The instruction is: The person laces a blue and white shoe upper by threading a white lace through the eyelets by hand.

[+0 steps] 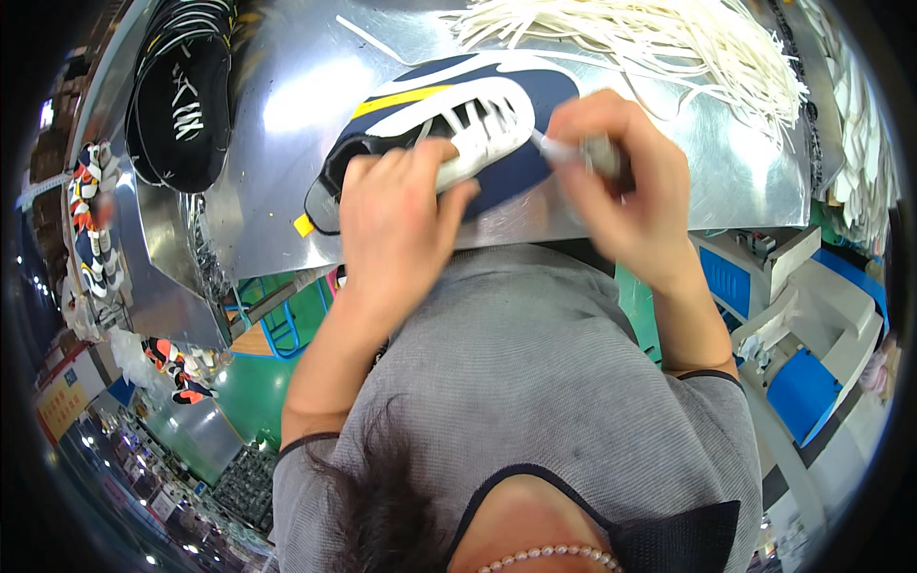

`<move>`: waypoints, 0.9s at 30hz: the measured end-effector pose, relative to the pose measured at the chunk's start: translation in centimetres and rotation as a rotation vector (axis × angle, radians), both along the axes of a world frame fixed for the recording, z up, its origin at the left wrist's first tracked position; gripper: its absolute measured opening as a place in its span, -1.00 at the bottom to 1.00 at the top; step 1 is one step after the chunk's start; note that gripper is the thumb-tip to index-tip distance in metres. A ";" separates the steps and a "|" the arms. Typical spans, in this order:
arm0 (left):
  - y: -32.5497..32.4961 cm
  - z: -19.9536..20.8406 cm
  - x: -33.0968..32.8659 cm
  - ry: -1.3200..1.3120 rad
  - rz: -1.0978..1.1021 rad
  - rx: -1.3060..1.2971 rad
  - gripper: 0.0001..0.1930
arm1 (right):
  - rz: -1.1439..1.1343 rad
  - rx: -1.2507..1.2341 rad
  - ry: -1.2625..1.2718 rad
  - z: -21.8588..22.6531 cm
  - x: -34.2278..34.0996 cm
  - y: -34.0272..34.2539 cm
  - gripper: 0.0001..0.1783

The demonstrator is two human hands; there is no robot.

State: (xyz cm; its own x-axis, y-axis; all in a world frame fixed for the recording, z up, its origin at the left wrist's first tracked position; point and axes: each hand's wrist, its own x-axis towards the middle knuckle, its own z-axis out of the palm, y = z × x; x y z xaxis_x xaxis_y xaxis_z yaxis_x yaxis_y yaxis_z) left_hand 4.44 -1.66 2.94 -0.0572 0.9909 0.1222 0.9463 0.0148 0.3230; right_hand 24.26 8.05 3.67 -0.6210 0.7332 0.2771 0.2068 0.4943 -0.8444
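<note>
A shoe upper (390,124) in navy, white and yellow lies flat on the metal table, its toe end to the right. White lacing (475,122) crosses its opening. My left hand (399,215) grips the near edge of the upper, thumb and fingers bent over it. Off the toe end, my right hand (635,181) is closed, smeared by motion. From its fingers a thin white piece (554,145) runs to the upper. A blurred grey, rod-like thing (604,158) shows inside that grip; its kind cannot be made out.
Loose white laces (650,43) are heaped at the back right. One single lace (373,38) lies behind the upper. A stack of black shoe uppers (181,105) stands on the left. The metal table's (525,229) front edge is close to my body.
</note>
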 end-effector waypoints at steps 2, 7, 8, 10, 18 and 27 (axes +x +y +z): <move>1.6 -2.0 -1.0 -0.183 0.066 0.192 -0.76 | 0.261 0.188 -0.123 1.3 1.2 -1.6 -0.73; 2.8 -1.7 -3.2 -0.190 0.153 0.320 -0.81 | 0.401 -0.021 -0.259 -3.0 4.8 -3.9 -0.66; 2.8 -1.5 -3.0 -0.189 0.145 0.321 -0.81 | 0.291 -0.142 -0.260 -3.2 4.8 -3.8 -0.78; 2.6 -1.0 -2.2 -0.196 0.075 0.342 -0.80 | 0.072 -0.296 -0.108 -3.6 2.7 -2.6 -0.79; 1.3 0.5 -1.4 -0.289 -0.030 0.416 -0.74 | 0.098 -0.755 0.109 -3.6 -2.7 -1.2 -0.86; 1.6 0.7 -1.9 0.025 -0.117 -0.099 -0.63 | -0.073 -0.432 0.214 -4.1 -2.0 -0.6 -0.83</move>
State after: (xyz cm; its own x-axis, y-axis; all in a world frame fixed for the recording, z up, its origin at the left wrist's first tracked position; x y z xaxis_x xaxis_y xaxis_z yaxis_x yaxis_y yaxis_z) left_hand 2.55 -0.07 3.66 0.0607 0.9979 0.0233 0.9512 -0.0649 0.3016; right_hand 22.22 7.43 -0.42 -0.5261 0.8487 0.0539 0.0267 0.0798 -0.9965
